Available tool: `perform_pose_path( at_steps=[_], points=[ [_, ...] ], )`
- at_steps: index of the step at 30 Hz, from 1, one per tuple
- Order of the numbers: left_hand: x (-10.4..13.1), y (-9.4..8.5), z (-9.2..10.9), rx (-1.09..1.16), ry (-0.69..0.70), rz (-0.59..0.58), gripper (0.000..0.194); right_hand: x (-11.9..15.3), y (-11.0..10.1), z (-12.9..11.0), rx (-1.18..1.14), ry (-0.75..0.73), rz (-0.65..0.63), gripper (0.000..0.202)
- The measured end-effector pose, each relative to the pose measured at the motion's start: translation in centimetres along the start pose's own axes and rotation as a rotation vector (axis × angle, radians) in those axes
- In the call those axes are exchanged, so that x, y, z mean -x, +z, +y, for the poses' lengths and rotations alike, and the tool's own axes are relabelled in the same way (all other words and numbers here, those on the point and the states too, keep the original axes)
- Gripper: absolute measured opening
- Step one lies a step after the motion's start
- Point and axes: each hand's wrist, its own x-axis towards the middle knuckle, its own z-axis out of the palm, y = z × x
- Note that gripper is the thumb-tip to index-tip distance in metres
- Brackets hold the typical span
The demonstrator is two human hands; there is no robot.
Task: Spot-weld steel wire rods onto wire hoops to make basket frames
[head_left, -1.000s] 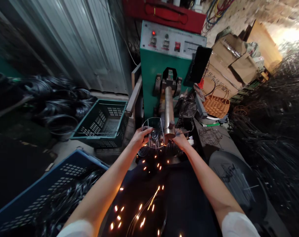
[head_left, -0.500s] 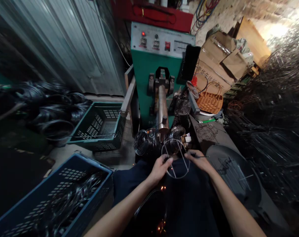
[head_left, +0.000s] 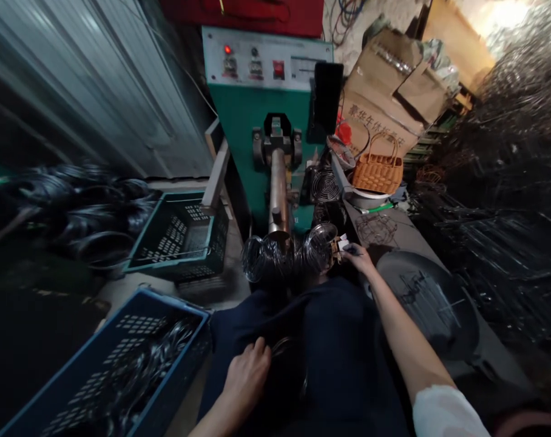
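My left hand [head_left: 250, 367] is low over my lap, its fingers curled. Beside its fingertips, the arc of a wire ring [head_left: 285, 345] shows faintly in the dark; whether the fingers grip it is hidden. My right hand [head_left: 360, 258] is closed in a pinch on a thin dark rod [head_left: 351, 249], right of the wire coils and touching or close to a small white piece [head_left: 343, 243]. Between my knees and the green machine [head_left: 236, 139] are a left wire coil [head_left: 257, 260] and a right wire coil [head_left: 318, 247]. The machine's metal arm [head_left: 278, 188] points down toward them.
At lower left stands a blue crate [head_left: 143, 297] holding wire rings, with a green crate [head_left: 134, 258] behind it. A dark round pan [head_left: 428, 303] with thin wire pieces is on the right. A wicker basket [head_left: 378, 173] and a cardboard box [head_left: 380, 91] stand farther back.
The wire ring with crossbars, held up before the machine by my left hand, has left that spot. My left hand has dropped to my lap; my right hand has moved slightly up. Sparks have vanished.
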Motion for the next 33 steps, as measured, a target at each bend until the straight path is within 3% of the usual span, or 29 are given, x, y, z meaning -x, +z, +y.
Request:
perform_pose_path(
  at_steps=[5, 8, 11, 16, 18, 21, 26, 30, 33],
  points=[
    [1.9, -2.1, 1.2, -0.089, 0.002, -0.093, 0.029, 5.4, -0.2, -1.4, -0.218, 0.048, -0.123, 0.041],
    [2.2, -2.7, 1.0, -0.100, 0.066, -0.056, 0.030, 8.7, -0.5, -1.8, -0.254, 0.096, -0.190, 0.048],
    [2.8, -2.4, 0.4, -0.101, 0.085, -0.013, 0.031, 11.6, -0.3, -1.3, -0.154, 0.090, -0.258, 0.048],
    [4.3, -0.9, -1.3, -0.059, -0.010, 0.009, 0.028, 15.3, 1.4, -0.4, 0.059, 0.027, -0.306, 0.033],
    [5.2, -0.7, -2.2, 0.078, -0.001, 0.044, 0.023, 16.3, 1.9, -0.8, 0.042, 0.030, -0.304, 0.031],
    [6.3, -1.4, -2.9, 0.473, 0.050, 0.131, 0.016, 17.2, 2.5, -2.4, -0.085, 0.071, -0.304, 0.031],
    [5.2, -4.4, -1.4, 1.230, -0.082, 0.267, 0.035, 18.4, 4.0, -6.3, -0.292, 0.062, -0.447, 0.024],
    [2.3, -5.3, 0.8, 1.602, -0.117, 0.355, 0.056, 19.0, 5.5, -8.7, -0.172, -0.174, -0.560, 0.023],
    [0.3, -4.8, 1.9, 1.720, -0.085, 0.353, 0.066, 18.8, 6.4, -8.9, 0.056, -0.428, -0.641, 0.050]
  ],
)
